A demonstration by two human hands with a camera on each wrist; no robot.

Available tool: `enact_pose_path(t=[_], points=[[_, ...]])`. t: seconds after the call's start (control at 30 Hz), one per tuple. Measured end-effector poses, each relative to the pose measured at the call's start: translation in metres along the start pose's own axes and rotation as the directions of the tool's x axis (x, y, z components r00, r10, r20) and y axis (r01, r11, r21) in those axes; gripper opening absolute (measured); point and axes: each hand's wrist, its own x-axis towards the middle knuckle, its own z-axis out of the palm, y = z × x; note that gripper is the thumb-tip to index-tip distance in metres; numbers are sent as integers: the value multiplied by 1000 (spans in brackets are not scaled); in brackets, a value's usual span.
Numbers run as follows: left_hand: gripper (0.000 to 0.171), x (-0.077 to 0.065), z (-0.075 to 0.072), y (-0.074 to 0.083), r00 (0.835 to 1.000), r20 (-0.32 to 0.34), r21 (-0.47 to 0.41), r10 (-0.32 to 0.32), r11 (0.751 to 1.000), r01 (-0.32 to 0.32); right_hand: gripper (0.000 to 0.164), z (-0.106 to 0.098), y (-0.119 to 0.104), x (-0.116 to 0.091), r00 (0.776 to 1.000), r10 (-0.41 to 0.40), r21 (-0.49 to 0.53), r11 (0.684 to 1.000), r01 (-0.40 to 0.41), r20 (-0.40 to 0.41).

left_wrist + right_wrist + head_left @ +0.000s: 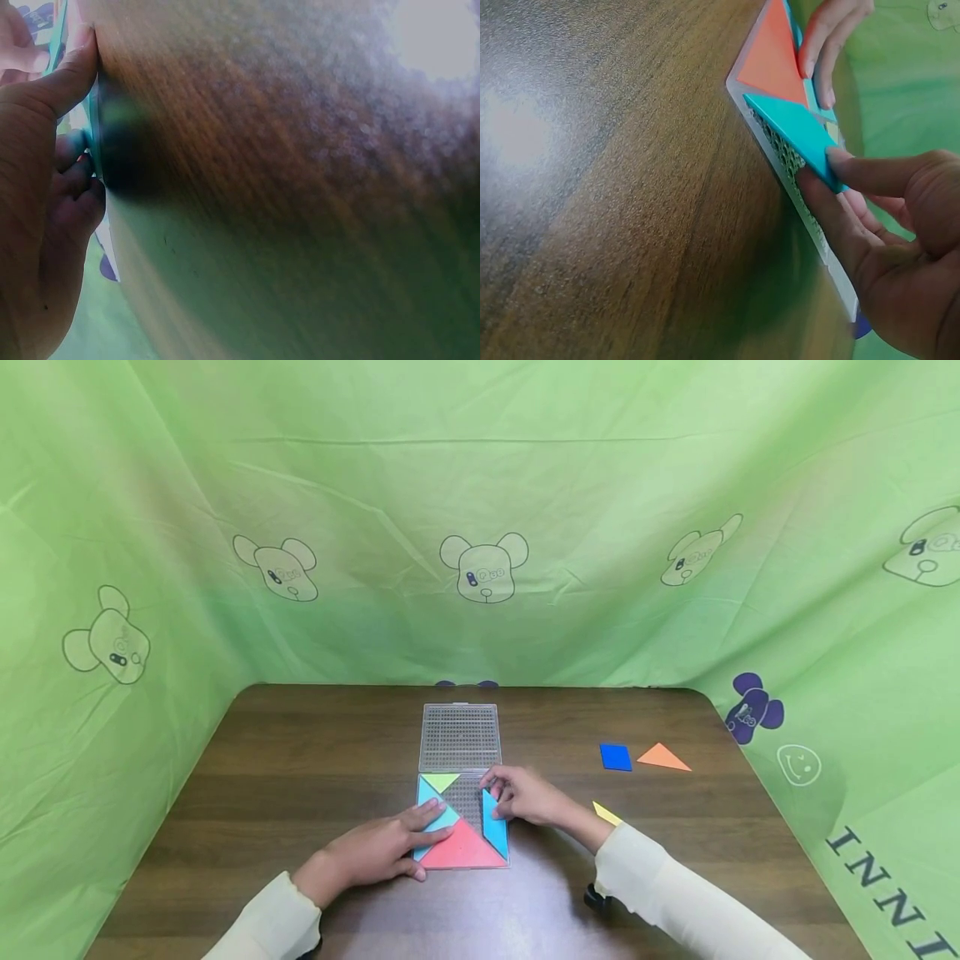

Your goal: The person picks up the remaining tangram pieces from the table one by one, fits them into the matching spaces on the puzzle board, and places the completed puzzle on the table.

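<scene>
A clear plastic tangram case [467,795] with a dotted base lies on the table, its lid [461,739] folded back. My right hand [528,795] pinches a blue parallelogram tile [493,828] between thumb and fingers, over the case's right side. In the right wrist view, that tile [799,135] is tilted, its held end raised above the base. With fingers extended, my left hand [378,847] rests on the light-blue triangle [427,791] and touches the red triangle [465,852]. A yellow-green triangle [441,782] sits in the upper left corner of the base.
To the right on the brown wooden table [322,743] lie a dark blue square [616,757] and an orange triangle [663,757]. A yellow tile [606,812] is partly hidden behind the right forearm. Green printed cloth [480,485] hangs around the table's back and sides.
</scene>
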Motion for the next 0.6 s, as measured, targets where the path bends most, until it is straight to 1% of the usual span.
enact_pose_path(t=[0.1,0.2,0.37,0.6], points=[[69,0,0,0,1000,3,-5,-1,1000,1,37,1,-1,3,1000,-4,-76,997,3,-20],[69,0,0,-1,1000,4,-10,-4,1000,4,36,3,-2,5,999,1,-113,994,-5,-33],[69,0,0,-1,1000,5,-17,-8,1000,8,36,6,-4,9,999,22,-161,987,-27,-35],[69,0,-1,0,1000,4,-13,-9,1000,9,35,9,-7,12,999,48,-205,978,-49,-10]])
